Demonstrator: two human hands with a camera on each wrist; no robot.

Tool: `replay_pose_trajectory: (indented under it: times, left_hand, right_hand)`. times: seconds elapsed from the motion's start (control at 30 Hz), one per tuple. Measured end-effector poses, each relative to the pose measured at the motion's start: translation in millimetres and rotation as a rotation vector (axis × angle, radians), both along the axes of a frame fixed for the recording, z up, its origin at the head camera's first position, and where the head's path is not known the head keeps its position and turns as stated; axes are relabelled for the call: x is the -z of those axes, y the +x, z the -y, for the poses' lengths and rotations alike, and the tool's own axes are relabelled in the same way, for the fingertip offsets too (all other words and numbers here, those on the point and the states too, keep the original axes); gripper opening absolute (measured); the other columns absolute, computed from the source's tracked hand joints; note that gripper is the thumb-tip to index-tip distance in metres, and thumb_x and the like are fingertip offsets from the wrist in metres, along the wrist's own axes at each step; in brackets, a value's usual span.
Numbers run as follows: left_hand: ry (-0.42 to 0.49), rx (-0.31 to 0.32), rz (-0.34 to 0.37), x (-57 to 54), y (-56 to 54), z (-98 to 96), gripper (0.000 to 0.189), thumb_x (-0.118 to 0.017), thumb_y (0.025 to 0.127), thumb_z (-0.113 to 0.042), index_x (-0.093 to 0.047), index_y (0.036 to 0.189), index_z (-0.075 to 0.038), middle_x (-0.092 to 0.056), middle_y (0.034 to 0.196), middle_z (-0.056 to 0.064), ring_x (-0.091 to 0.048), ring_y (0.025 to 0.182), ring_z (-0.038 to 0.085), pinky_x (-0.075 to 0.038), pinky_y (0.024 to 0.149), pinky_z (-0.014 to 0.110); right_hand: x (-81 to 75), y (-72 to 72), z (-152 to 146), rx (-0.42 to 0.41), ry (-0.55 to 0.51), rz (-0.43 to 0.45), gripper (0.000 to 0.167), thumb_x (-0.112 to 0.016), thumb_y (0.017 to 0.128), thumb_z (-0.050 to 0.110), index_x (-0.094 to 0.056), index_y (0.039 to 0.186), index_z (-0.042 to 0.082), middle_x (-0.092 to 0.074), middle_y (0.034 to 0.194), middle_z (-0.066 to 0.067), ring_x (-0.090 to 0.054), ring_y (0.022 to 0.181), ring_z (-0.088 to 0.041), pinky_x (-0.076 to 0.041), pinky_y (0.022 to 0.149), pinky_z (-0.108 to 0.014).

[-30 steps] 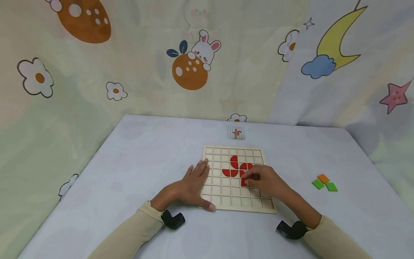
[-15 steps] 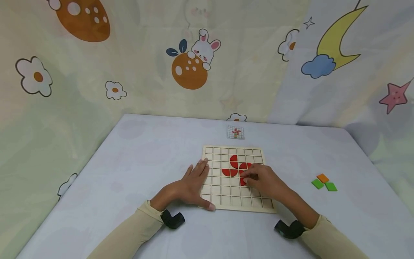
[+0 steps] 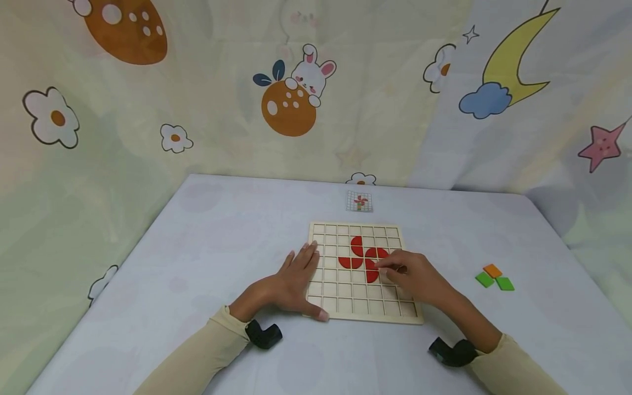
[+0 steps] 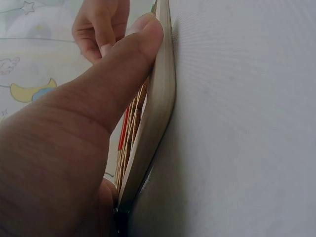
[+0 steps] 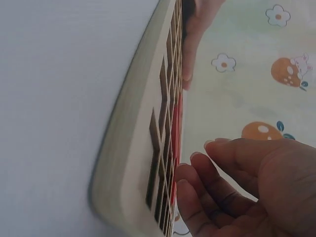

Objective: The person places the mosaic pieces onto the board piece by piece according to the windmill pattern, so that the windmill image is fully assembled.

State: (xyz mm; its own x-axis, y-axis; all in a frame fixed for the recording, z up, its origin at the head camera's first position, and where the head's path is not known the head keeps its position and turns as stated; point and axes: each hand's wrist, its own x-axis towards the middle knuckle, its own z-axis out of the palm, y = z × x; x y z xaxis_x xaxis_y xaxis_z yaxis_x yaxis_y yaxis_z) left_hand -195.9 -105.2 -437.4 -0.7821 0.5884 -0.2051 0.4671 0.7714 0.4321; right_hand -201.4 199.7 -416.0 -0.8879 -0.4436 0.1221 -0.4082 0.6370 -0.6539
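Note:
A square wooden grid board [image 3: 340,305] lies on the table with several red half-round pieces in its cells, arranged like a pinwheel. My left hand [image 3: 291,281] rests along the board's left side, fingers straight on the edge and thumb on the near corner; the left wrist view shows that thumb [image 4: 148,37] pressing the wooden rim. Just right of the lower red piece [image 3: 371,272] is my right hand [image 3: 415,276]. In the right wrist view its loosely bent fingers [image 5: 202,173] hold nothing and stand close to the board surface.
Two green tiles [image 3: 505,283] and an orange tile [image 3: 492,271] lie on the table right of the board. A small card [image 3: 359,202] with a pinwheel picture on a grid lies behind the board. A patterned cloth [image 3: 217,109] hangs behind the table.
My right hand has drawn back slightly to the right and its fingers have come off the lower red piece, showing more of it. The left hand stays put.

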Motion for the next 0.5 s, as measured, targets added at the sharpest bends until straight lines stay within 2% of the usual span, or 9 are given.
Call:
replay_pose_trajectory:
  times: [0.3,0.5]
  left_hand:
    - [-0.021,-0.002,-0.005,0.4,-0.2,0.6,0.135,-0.068,0.067,-0.077,0.002,0.155,-0.003,0.012,0.161,0.010,0.015,0.146,0.023,0.004,0.114,0.050]
    - [0.000,0.003,-0.004,0.3,0.0,0.2,0.135,-0.068,0.067,-0.078,0.002,0.155,-0.003,0.012,0.162,0.010,0.014,0.146,0.024,0.004,0.113,0.051]
  right_hand:
    - [3.1,1.2,-22,0.049,0.014,-0.038,0.018,-0.069,0.088,-0.001,-0.073,0.105,0.004,-0.067,0.096,0.000,-0.060,0.080,-0.014,-0.053,0.070,-0.026]
    - [-0.7,1.5,-39,0.079,0.037,-0.071,0.020,-0.069,0.088,-0.001,-0.072,0.107,0.004,-0.068,0.100,-0.002,-0.060,0.083,-0.016,-0.053,0.070,-0.027]
